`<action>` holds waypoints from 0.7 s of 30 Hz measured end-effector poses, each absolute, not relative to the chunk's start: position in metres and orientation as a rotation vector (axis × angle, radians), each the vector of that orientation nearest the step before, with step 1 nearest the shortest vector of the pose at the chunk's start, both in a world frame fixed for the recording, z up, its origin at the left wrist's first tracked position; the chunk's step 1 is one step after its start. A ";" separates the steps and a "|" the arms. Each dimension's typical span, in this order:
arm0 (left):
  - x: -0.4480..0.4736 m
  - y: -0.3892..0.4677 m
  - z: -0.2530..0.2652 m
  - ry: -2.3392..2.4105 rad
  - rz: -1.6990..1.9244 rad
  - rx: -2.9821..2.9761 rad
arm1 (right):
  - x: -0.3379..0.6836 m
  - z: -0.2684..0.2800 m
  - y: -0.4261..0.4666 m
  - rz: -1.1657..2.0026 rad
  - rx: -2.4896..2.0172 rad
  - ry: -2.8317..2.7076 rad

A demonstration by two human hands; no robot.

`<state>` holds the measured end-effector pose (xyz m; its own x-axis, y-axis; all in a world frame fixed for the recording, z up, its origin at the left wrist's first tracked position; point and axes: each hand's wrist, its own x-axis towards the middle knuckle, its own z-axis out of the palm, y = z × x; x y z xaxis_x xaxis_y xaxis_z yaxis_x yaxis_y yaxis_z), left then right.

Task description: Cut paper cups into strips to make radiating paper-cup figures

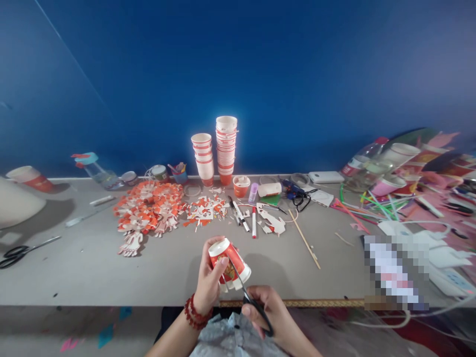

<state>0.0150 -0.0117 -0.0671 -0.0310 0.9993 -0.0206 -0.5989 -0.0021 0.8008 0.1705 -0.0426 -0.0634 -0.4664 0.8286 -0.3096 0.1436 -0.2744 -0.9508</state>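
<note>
My left hand, with a red bead bracelet on its wrist, is closed around a red and white paper cup tilted on its side above the table's front edge. In my right hand is a pair of scissors with black handles. Its blades are spread at the cup, one along the printed side and the other near the lower rim. Just how far the cup is cut I cannot make out.
Two tall stacks of paper cups stand by the blue wall. A pile of cut cup pieces lies left, paper scraps and markers mid-table. Other scissors rest far left; bottles, straws and a power strip crowd the right.
</note>
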 end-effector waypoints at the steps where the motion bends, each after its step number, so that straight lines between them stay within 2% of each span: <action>1: 0.015 -0.012 -0.067 0.752 1.469 0.698 | 0.170 -0.064 -0.043 1.792 -1.219 -1.472; 21: 0.013 -0.013 -0.074 0.760 1.428 0.893 | 0.171 -0.068 -0.038 1.803 -1.160 -1.497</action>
<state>0.0126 -0.0133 -0.0740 0.0238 0.9965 0.0802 -0.4903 -0.0583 0.8696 0.1709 -0.0384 -0.0684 -0.4977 0.8202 -0.2822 0.1267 -0.2531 -0.9591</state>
